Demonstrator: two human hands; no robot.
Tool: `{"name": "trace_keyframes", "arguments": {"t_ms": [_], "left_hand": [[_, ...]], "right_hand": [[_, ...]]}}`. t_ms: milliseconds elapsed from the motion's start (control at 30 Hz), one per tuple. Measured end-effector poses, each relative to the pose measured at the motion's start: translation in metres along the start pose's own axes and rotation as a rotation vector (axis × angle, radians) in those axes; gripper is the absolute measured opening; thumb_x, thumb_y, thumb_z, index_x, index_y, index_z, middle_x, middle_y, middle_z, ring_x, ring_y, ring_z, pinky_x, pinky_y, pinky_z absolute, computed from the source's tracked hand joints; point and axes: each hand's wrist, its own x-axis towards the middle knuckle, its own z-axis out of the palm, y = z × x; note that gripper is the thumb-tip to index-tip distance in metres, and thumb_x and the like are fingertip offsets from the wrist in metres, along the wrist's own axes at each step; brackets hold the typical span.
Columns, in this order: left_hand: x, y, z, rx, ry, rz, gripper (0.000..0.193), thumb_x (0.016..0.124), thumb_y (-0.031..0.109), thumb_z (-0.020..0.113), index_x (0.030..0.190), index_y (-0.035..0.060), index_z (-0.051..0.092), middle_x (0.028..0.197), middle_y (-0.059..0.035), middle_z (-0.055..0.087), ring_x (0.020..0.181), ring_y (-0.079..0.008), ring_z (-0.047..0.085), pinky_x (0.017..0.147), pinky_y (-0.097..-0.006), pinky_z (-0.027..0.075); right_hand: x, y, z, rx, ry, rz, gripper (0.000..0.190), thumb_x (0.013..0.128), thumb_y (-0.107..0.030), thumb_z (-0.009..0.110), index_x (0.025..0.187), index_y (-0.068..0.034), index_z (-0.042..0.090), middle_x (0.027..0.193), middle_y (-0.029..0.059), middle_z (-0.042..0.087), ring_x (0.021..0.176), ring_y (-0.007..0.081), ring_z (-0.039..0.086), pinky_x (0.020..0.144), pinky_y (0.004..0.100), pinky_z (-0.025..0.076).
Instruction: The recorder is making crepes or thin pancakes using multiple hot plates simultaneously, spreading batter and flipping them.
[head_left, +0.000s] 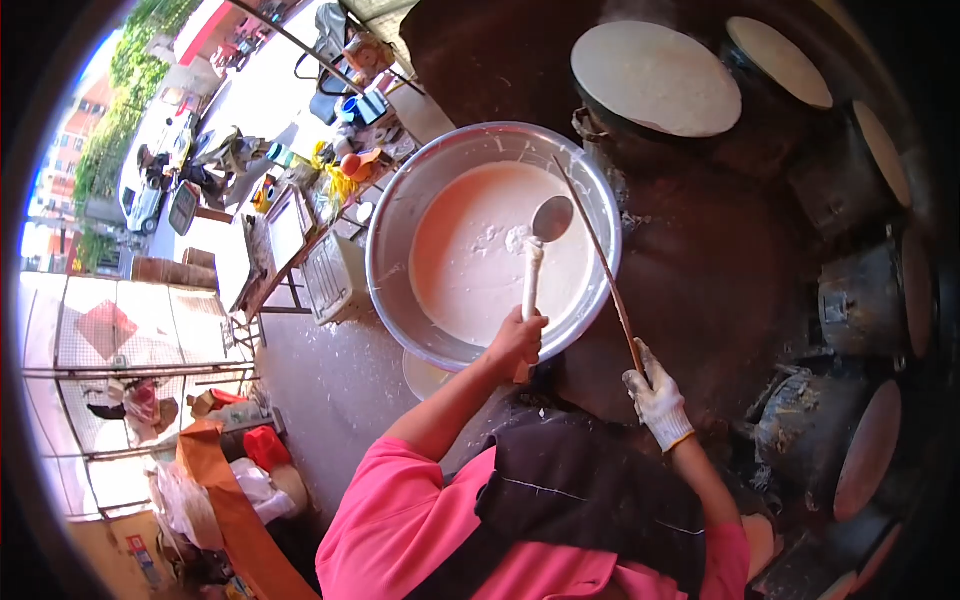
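Observation:
A large metal basin (390, 300) holds pale, creamy batter (480, 277) with some lumps on its surface. My left hand (517, 337), bare, grips the pale, wrapped handle of a metal ladle (553, 217). The ladle's bowl is over the batter; I cannot tell whether it touches. My right hand (658, 397) wears a white knit glove, soiled at the fingers. It holds a long thin flat stick (611, 281), whose far end reaches over the basin's right side.
Several round black griddles curve around the right; a pale sheet (656, 79) covers the nearest far one. At left stand a cluttered table (281, 262) and a plastic crate (335, 277). Below the basin's rim shows part of a pale round container (424, 375).

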Motion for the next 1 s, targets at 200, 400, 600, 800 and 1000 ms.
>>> {"name": "trace_keyframes", "arguments": {"t_ms": [200,400,600,800,1000], "left_hand": [[0.064,0.028,-0.175,0.578,0.660,0.111,0.012,0.083,0.006,0.045,0.091,0.0018,0.037,0.056,-0.0052,0.040,0.038,-0.0163,0.043,0.032,-0.0344,0.038],[0.035,0.031,-0.143,-0.177,-0.015,-0.352,0.014,0.083,0.007,0.051,0.084,0.0119,0.038,0.057,0.0030,0.035,0.038,-0.0048,0.031,0.030,-0.0226,0.030],[0.045,0.051,-0.164,0.729,0.062,0.071,0.014,0.083,0.010,0.045,0.093,0.0040,0.039,0.062,-0.0153,0.052,0.045,-0.0245,0.054,0.036,-0.0394,0.043],[0.073,0.012,-0.143,-0.194,0.171,-0.249,0.011,0.084,0.007,0.044,0.087,0.0119,0.035,0.059,0.0005,0.034,0.039,-0.0094,0.032,0.031,-0.0267,0.034],[0.020,0.054,-0.162,-0.365,-0.408,-0.499,0.015,0.086,0.009,0.050,0.084,0.0132,0.036,0.056,0.0046,0.032,0.039,-0.0034,0.028,0.032,-0.0192,0.028]], "right_hand": [[0.061,-0.045,0.070,0.003,-0.032,0.257,0.058,0.086,-0.001,0.056,0.140,-0.009,0.036,0.089,-0.0018,0.056,0.057,0.0030,0.041,0.048,0.0165,0.037],[0.115,-0.035,0.120,-0.056,-0.125,0.072,0.059,0.085,0.002,0.055,0.140,-0.003,0.033,0.122,0.0069,0.053,0.084,0.0060,0.052,0.068,0.0179,0.044],[0.152,-0.027,0.143,-0.248,-0.270,-0.066,0.058,0.086,0.000,0.055,0.138,0.003,0.031,0.137,0.0102,0.043,0.119,0.0126,0.043,0.093,0.0221,0.039],[0.151,-0.046,0.156,-0.041,-0.228,0.132,0.058,0.086,-0.005,0.056,0.138,0.004,0.031,0.138,0.0125,0.042,0.126,0.0158,0.039,0.100,0.0246,0.034],[0.160,-0.017,0.147,-0.304,-0.309,0.061,0.055,0.086,-0.006,0.055,0.136,0.004,0.034,0.133,0.0102,0.047,0.117,0.0135,0.046,0.095,0.0235,0.037]]}}
